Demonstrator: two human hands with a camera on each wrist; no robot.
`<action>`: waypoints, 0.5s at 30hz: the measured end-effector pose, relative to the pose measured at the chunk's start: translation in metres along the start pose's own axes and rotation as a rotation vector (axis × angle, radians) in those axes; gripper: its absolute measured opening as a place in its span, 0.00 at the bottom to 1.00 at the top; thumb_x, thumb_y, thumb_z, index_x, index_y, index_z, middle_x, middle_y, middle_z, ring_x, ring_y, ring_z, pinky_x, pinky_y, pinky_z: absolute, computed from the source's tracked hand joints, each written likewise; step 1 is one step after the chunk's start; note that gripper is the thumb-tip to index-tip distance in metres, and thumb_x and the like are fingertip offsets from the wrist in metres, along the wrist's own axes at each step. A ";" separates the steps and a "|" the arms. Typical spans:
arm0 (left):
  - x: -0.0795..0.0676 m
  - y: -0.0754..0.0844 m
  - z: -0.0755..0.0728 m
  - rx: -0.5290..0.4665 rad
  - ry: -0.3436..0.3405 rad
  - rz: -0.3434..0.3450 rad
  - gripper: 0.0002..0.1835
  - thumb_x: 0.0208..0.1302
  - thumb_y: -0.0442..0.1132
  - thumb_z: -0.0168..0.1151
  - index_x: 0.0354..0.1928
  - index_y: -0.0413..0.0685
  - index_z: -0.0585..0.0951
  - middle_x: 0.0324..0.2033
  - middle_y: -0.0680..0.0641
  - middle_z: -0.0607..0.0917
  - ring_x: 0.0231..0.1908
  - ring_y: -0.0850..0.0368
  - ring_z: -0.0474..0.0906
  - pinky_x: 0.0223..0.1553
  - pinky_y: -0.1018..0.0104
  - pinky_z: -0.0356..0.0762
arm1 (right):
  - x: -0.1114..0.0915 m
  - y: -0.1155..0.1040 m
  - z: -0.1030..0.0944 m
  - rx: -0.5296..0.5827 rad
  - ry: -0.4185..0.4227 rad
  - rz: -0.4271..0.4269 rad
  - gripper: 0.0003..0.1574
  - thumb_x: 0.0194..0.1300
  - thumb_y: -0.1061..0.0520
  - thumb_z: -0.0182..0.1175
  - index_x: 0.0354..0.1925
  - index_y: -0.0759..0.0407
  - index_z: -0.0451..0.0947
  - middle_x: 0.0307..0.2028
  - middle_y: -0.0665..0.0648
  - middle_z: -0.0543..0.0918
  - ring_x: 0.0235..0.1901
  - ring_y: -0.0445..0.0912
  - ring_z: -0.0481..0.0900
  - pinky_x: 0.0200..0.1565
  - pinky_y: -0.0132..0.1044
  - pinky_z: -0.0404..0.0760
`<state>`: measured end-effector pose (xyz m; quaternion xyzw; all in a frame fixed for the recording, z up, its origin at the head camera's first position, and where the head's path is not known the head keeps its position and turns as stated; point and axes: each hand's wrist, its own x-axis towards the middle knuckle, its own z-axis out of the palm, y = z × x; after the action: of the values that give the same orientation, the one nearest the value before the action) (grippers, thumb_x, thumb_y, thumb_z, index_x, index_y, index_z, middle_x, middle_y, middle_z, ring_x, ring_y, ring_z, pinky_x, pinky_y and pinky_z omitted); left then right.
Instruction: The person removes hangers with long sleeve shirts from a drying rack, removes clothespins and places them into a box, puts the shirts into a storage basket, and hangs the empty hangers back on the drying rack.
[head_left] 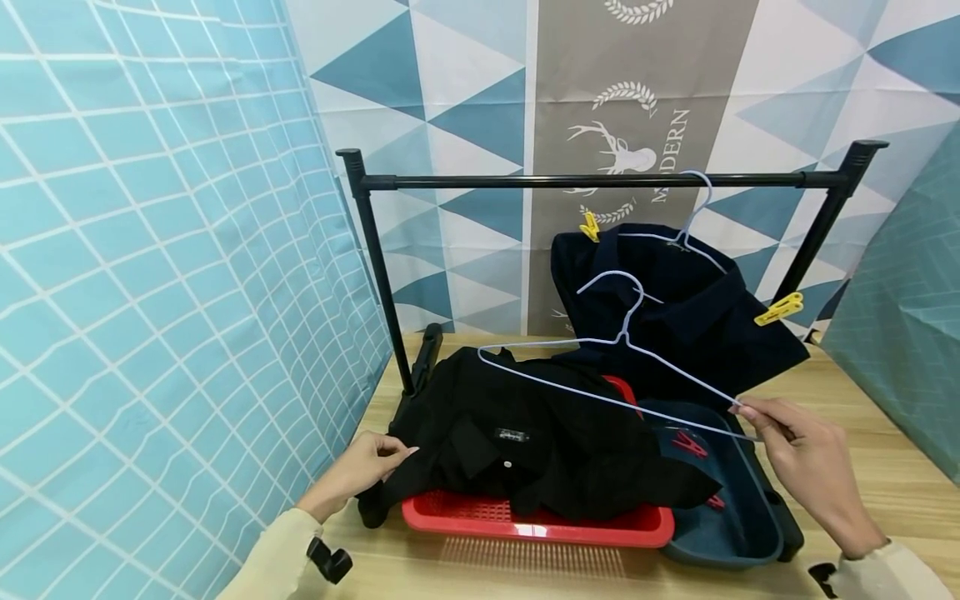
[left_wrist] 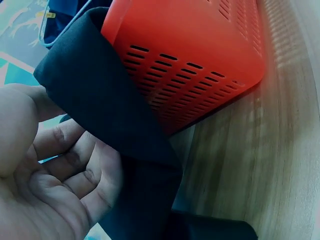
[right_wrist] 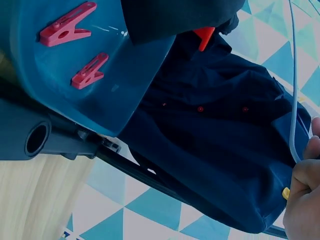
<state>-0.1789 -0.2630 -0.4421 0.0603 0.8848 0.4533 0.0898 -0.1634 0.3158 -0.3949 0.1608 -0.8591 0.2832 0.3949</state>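
A light purple wire hanger [head_left: 555, 392] is tilted over the black shirt, its right corner pinched by my right hand [head_left: 813, 458]. My left hand [head_left: 365, 467] is at the left side of the black shirt [head_left: 555, 450], pinching its cloth between thumb and fingers; the cloth hides the fingertips in the left wrist view. This shirt lies bunched over a red basket [head_left: 540, 531], collar label and a white button facing up. In the right wrist view, the hanger's wire [right_wrist: 294, 90] runs up from my right hand [right_wrist: 305, 195].
A dark navy shirt [head_left: 675, 308] hangs by another hanger from a black rack bar [head_left: 480, 182], with yellow clips [head_left: 780, 309] at its shoulders. Right of the basket sits a blue tub [head_left: 738, 525] holding red-pink clothespins [right_wrist: 67, 25]. A tiled blue sheet [head_left: 150, 250] borders the left.
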 end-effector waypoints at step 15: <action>0.001 0.002 0.002 -0.025 0.020 -0.005 0.19 0.69 0.56 0.67 0.29 0.50 0.87 0.19 0.56 0.67 0.17 0.60 0.63 0.26 0.66 0.67 | 0.006 0.007 -0.015 0.005 0.055 -0.022 0.15 0.58 0.75 0.70 0.41 0.61 0.90 0.35 0.25 0.78 0.20 0.27 0.66 0.24 0.24 0.64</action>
<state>-0.1796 -0.2601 -0.4423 0.0524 0.8799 0.4649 0.0826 -0.1620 0.3307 -0.3845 0.1633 -0.8454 0.2855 0.4208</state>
